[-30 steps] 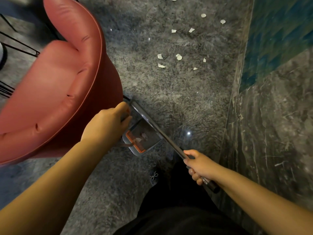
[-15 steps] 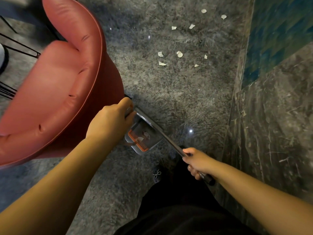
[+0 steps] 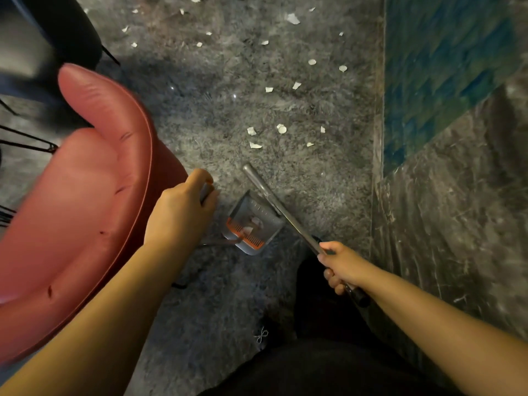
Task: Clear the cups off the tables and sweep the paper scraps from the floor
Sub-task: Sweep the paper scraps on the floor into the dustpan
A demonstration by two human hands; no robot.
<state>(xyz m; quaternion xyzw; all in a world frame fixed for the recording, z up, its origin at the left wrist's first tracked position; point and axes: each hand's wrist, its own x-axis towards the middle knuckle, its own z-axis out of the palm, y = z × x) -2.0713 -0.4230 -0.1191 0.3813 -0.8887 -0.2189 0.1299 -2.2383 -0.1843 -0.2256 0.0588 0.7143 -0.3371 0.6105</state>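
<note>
The paper scraps lie scattered on the grey floor ahead of both hands, the nearest cluster just beyond the far tip of the metal handle and well apart from either set of fingers; more are strewn farther up toward the top edge. They are too many and too small to count surely, though at least twenty white bits show. One dustpan, grey with an orange comb edge, sits on the floor between the two hands, with a pale scrap or two inside it. The left hand has its fingers curled tightly round a greyish grip, of which only a small part shows between thumb and forefinger; whether that grip joins the dustpan cannot be told. The right hand grips the lower, dark end of the metal handle, fingers wrapped closed round it, and the shaft runs up and left past the dustpan's right edge. One red upholstered chair stands just beside the left hand. A dark marbled wall with a blue-green panel runs along the right. No cups show.
</note>
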